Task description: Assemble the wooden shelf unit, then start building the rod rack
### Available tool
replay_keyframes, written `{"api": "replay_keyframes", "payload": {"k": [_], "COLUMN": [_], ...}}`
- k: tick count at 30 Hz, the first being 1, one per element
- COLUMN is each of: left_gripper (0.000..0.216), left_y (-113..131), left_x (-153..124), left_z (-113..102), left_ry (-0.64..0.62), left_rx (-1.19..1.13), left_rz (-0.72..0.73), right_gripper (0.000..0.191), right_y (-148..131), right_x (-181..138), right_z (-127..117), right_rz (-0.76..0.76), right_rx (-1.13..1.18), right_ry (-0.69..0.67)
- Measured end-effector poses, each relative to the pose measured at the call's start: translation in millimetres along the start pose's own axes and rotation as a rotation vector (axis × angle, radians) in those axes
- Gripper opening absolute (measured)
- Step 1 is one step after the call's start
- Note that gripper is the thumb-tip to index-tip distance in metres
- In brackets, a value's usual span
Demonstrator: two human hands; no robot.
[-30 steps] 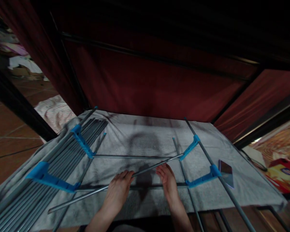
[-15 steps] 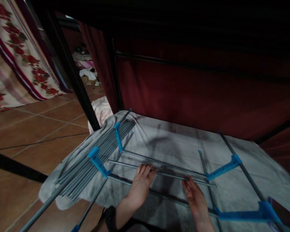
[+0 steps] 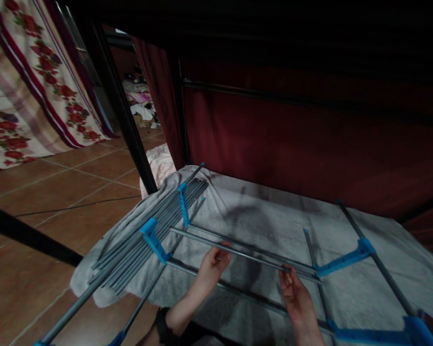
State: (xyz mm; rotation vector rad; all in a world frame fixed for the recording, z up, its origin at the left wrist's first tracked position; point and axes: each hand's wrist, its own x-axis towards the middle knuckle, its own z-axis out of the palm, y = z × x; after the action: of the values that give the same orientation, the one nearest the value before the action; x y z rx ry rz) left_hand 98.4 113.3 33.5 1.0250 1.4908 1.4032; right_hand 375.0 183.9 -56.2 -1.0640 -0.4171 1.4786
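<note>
A loose grey metal tube (image 3: pixel 250 258) lies lengthwise across a rack frame of grey tubes and blue plastic brackets. My left hand (image 3: pixel 214 264) is closed around the tube's middle, its fingertips partly hidden behind it. Towards the tube's right end, my right hand (image 3: pixel 298 295) pinches it between thumb and fingers. Just behind runs a fixed crossbar (image 3: pixel 274 251) of the frame, joined to a blue bracket (image 3: pixel 346 259) on the right. Another crossbar (image 3: pixel 250 294) passes below both hands. On the left are two more blue brackets, one of them nearer (image 3: pixel 153 240).
Several spare grey tubes (image 3: pixel 130 259) lie bundled at the left edge of the grey blanket (image 3: pixel 270 206). A black bed post (image 3: pixel 126 110) rises beside them. Dark red cloth (image 3: pixel 292 149) hangs behind, and a black beam crosses overhead. Tiled floor (image 3: pixel 75 187) shows at left.
My left hand has shifted from over the tube to its near side, with fingers more curled. The tube sits slightly nearer me at its middle. The whole view has swung a little left.
</note>
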Motion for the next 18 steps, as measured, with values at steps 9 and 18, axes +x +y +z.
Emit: {"api": "replay_keyframes", "payload": {"k": [9,18], "left_gripper": [0.044,0.029], "left_y": [38,72], "left_x": [-3,3], "left_z": [24,35], "left_ry": [-0.023,0.055], "left_rx": [-0.313,-0.311], "left_rz": [-0.032,0.255], "right_gripper": [0.024,0.02], "right_y": [-1,-4], "right_x": [-9,-30], "right_z": [18,43], "right_rz": [0.058,0.268], "right_rx": [0.078,-0.048], "right_ry": [-0.056,-0.254]}}
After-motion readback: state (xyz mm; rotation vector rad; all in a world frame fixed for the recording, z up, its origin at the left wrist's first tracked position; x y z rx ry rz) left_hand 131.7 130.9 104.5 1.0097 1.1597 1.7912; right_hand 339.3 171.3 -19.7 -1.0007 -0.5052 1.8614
